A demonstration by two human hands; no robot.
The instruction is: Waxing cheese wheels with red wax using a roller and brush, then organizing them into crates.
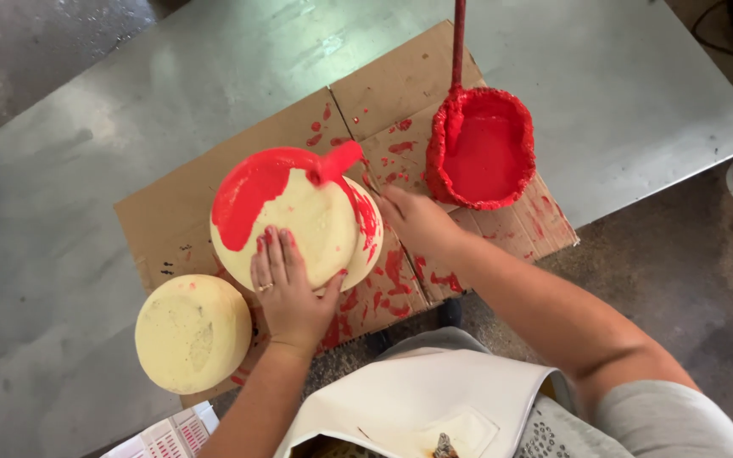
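- White apron cloth [422, 399] fills the bottom edge at about 6 o'clock, closest to the lens, with a grey sleeve [680, 420] at 5 o'clock.
- Just above it, the left hand [286, 284] lies flat, fingers spread a little, pressed on the near face of a pale yellow cheese wheel [307, 220]; a ring shows on one finger, and the fingertips carry red smears.
- That cheese wheel sits at the centre of the view, on a sheet of brown cardboard [188, 216], and is partly coated in glossy red wax across its 10 to 1 o'clock rim.
- The right hand [417, 222] reaches in from 4 o'clock to the wheel's right edge; it seems closed on the handle of a red-coated brush [337, 161], whose head rests on the wheel's top at 12 o'clock (the grip itself is mostly hidden, so I cannot tell how tight it is).
- A second cheese wheel [193, 332], plain yellow and bare of red, rests at 8 o'clock at the cardboard's corner, near the left wrist.
- A red-crusted pan of wax [481, 153], with a long handle running off the top edge, stands at 1 o'clock on the cardboard, near the right hand.
- Red drips spot the cardboard between pan and wheel.
- The grey metal desk [621, 85] carries it all.
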